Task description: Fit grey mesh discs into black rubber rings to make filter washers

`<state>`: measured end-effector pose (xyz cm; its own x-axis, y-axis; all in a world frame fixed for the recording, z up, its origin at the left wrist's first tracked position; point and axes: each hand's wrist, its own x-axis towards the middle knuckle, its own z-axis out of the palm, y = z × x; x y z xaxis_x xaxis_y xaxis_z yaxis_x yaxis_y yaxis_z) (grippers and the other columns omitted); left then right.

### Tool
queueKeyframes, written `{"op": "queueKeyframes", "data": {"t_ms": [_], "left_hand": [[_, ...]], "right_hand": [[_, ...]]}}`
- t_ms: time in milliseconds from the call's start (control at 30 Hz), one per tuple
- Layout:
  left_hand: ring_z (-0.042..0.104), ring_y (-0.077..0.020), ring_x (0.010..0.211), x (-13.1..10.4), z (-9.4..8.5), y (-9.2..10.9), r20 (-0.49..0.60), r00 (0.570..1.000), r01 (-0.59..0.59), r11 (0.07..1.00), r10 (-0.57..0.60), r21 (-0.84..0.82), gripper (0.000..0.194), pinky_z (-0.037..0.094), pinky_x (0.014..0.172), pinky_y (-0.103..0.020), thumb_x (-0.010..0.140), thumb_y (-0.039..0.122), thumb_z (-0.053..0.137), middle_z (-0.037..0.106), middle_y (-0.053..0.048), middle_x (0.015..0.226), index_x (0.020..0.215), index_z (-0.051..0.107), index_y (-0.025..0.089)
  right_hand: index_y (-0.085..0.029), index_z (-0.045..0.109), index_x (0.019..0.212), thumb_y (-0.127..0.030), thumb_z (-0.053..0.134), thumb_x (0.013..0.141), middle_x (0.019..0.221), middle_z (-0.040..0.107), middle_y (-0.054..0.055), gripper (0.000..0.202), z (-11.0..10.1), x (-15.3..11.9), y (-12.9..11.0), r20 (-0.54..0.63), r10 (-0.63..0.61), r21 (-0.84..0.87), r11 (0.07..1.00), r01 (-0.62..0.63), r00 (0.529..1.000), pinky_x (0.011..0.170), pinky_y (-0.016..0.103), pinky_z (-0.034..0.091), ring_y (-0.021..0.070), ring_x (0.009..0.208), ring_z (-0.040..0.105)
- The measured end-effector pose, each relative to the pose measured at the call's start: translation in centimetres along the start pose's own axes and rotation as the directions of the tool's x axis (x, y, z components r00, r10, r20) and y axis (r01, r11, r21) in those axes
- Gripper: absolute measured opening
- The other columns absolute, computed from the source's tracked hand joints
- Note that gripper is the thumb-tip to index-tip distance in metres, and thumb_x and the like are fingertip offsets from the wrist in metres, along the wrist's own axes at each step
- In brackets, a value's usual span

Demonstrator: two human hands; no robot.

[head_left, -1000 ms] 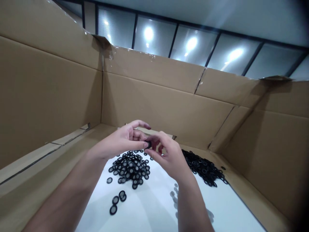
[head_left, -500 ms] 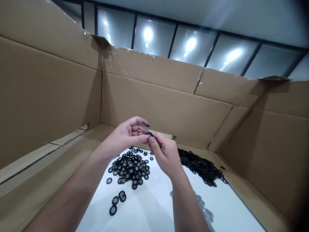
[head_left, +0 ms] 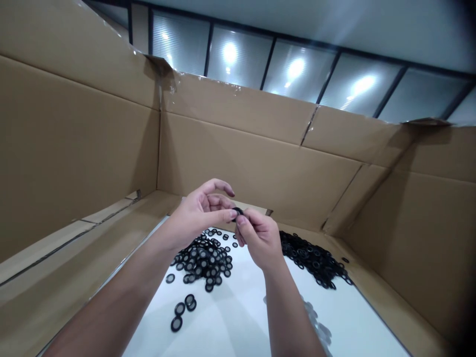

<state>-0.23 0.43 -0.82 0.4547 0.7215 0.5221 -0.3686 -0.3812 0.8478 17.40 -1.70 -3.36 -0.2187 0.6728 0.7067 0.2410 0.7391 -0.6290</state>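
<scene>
Between my two hands is a small black rubber ring [head_left: 238,211], held up above the white board. My left hand [head_left: 203,210] pinches its left side with thumb and fingers, the index finger arched over it. My right hand [head_left: 260,238] grips the right side between thumb and curled fingers. Whether a disc sits inside the ring cannot be made out. Below my left hand lies a pile of black rings with grey mesh centres [head_left: 203,260]. A heap of plain black rings [head_left: 316,258] lies beyond my right hand. Grey round discs [head_left: 320,329] are partly hidden by my right forearm.
Tall cardboard walls [head_left: 238,124] enclose the white board [head_left: 223,327] at the back and both sides. Several filled rings [head_left: 177,324] lie apart, nearer to me on the board. One loose ring [head_left: 345,260] rests on the cardboard at the right.
Both hands and the ring have shifted slightly right and down in the view. The ring looks tilted differently between the fingers. The piles stay as they were.
</scene>
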Motion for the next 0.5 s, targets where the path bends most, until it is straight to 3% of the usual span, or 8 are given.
{"op": "queueKeyframes", "data": {"t_ms": [200,367,500], "left_hand": [[0.061,-0.0124,0.090,-0.3,-0.6,0.8,0.104,0.992,0.052,0.987,-0.068,0.151,0.029,0.053,0.079,-0.024,0.085,0.018,0.072,0.062,-0.001,0.097,0.112,0.059,0.022],[0.058,-0.0126,0.089,-0.4,-1.1,1.0,0.173,0.972,0.107,0.954,-0.160,0.281,0.027,0.049,0.079,-0.026,0.087,0.020,0.068,0.061,-0.002,0.098,0.113,0.059,0.020],[0.058,-0.0127,0.085,-0.2,-1.4,0.5,0.185,0.965,0.138,0.961,-0.184,0.239,0.029,0.047,0.076,-0.026,0.088,0.017,0.067,0.060,0.000,0.090,0.115,0.056,0.020]], "right_hand": [[-0.019,0.048,0.059,-0.031,0.048,0.098,0.053,0.046,-0.004,0.040,-1.4,0.2,-1.2,0.073,-0.028,-0.232,0.972,0.044,0.997,0.052,0.025,0.028,0.0090,0.051,0.040],[-0.018,0.048,0.062,-0.027,0.047,0.098,0.056,0.046,-0.005,0.038,-1.9,0.2,-1.4,0.261,0.041,-0.247,0.969,0.026,0.964,0.052,0.024,0.029,0.0084,0.053,0.041],[-0.019,0.053,0.071,-0.032,0.050,0.098,0.062,0.053,-0.004,0.031,-2.1,0.1,-1.4,0.231,0.074,-0.247,0.969,-0.015,0.970,0.053,0.023,0.034,0.0085,0.057,0.047]]}}
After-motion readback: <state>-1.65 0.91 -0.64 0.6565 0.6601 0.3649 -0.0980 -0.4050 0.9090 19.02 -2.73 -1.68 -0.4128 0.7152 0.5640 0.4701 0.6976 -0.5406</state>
